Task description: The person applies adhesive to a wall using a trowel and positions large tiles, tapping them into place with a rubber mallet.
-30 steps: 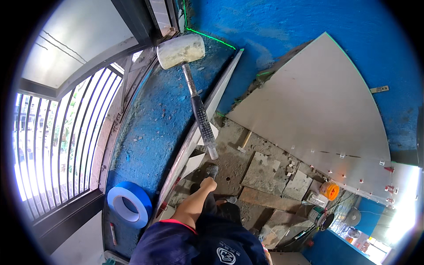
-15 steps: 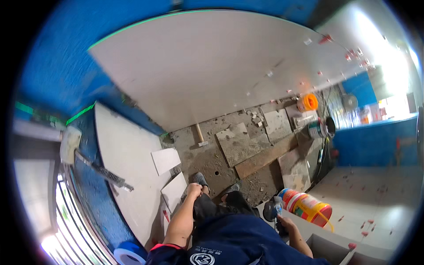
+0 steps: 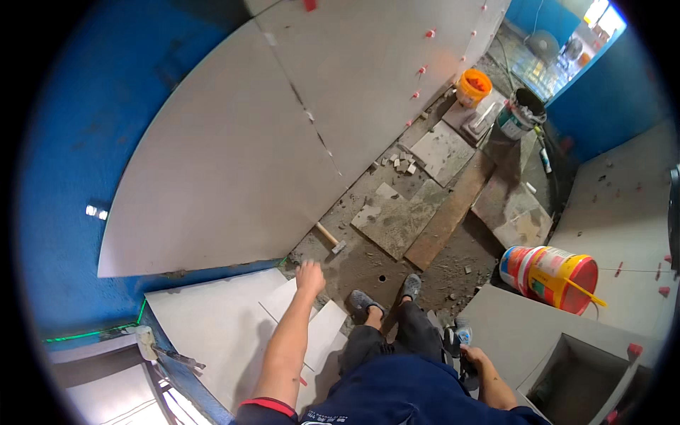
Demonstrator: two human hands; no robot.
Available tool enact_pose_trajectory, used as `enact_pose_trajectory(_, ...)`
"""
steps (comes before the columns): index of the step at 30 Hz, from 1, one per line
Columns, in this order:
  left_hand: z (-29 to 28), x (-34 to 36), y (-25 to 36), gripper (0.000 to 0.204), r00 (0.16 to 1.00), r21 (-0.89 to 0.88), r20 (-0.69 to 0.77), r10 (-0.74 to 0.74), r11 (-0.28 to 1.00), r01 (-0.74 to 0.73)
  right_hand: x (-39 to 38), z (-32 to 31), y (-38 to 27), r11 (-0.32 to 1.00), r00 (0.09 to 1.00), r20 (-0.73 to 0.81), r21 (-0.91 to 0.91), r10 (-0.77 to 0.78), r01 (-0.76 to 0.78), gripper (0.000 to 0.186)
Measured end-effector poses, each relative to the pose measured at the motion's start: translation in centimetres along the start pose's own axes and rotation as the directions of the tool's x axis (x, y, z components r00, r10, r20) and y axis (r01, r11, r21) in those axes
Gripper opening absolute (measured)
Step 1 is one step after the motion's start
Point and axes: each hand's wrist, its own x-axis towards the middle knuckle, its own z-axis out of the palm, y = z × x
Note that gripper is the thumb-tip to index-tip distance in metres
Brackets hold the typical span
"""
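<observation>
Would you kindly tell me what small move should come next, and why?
Perhaps bring the left hand across to steady the dark tool: only the right hand seems to hold it, and nothing shows in the left.

From my feed I can read no word or number with certainty. Small white lettering runs across the navy shirt (image 3: 382, 386), over the top arc of a white emblem cut off by the frame. Beyond the far edge of the grey slab (image 3: 496, 308), the yellow-and-red bucket (image 3: 562, 278) lies tipped, printed colour panels on its side; the blue, red and white bucket (image 3: 513, 265) against it bears print too, too small for me. The dark pail (image 3: 511, 126) has a green-and-white label, equally blurred. On the dark tool (image 3: 451, 341) in the right hand (image 3: 477, 355), I cannot tell whether the blue-and-white patch is lettering.
</observation>
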Motion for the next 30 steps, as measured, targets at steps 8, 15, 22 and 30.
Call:
enact_pose_trajectory(8, -3.4, 17.5, 1.4, 0.055, 0.983, 0.618, 0.108, 0.148, 0.765, -0.183, 2.2, 1.3, -1.8, 0.963, 0.992, -0.082, 0.259, 0.096, -0.072, 0.035)
enact_pose_trajectory(15, -3.8, 33.1, 3.8, 0.056, 0.966, 0.867, 0.094, 0.241, 0.458, -0.199, 2.6, 0.8, -0.3, 0.869, 0.992, -0.123, 0.494, 0.038, 0.028, 0.022)
enact_pose_trajectory(22, -3.7, 35.9, -0.2, 0.063, 0.929, 0.967, 0.212, 0.302, 0.071, -0.244, 1.2, 3.5, -3.8, 0.841, 0.982, -0.036, 0.523, 0.183, -0.138, 0.029)
enact_pose_trajectory(30, -4.6, 36.3, -0.2, 0.072, 0.862, 0.951, 0.311, 0.4, -0.134, -0.28, -2.8, 8.1, -7.3, 0.827, 0.962, 0.022, 0.506, 0.271, -0.244, 0.034)
